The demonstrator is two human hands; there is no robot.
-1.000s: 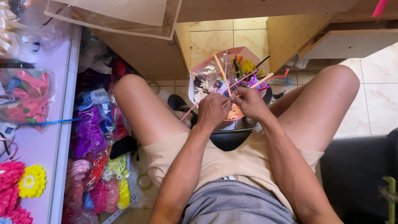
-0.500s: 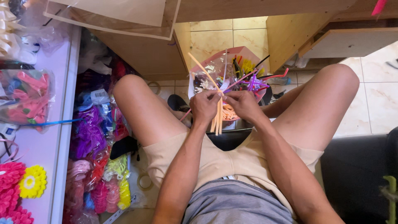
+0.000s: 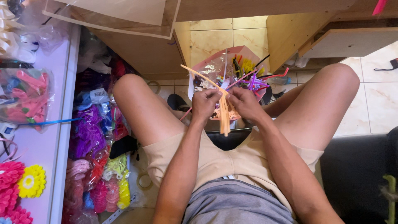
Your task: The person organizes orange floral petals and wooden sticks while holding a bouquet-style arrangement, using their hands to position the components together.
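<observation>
I sit on a black seat with my bare knees apart. Between them my left hand and my right hand pinch a bundle of orange pipe cleaners. The bundle hangs down from my fingers, and one orange strand sticks up and to the left. Just beyond my hands stands a pink plastic bag filled with pipe cleaners of many colours, purple, yellow, red and black among them.
A lilac table edge runs down the left with bagged pink pieces and yellow and pink foam flowers. Bags of coloured craft material lie below it. Wooden cabinets and a tiled floor lie ahead.
The orange bundle, first held pointing up among the bag's strands, has been pulled down and now hangs below my fingers. My hands stayed close together above the seat.
</observation>
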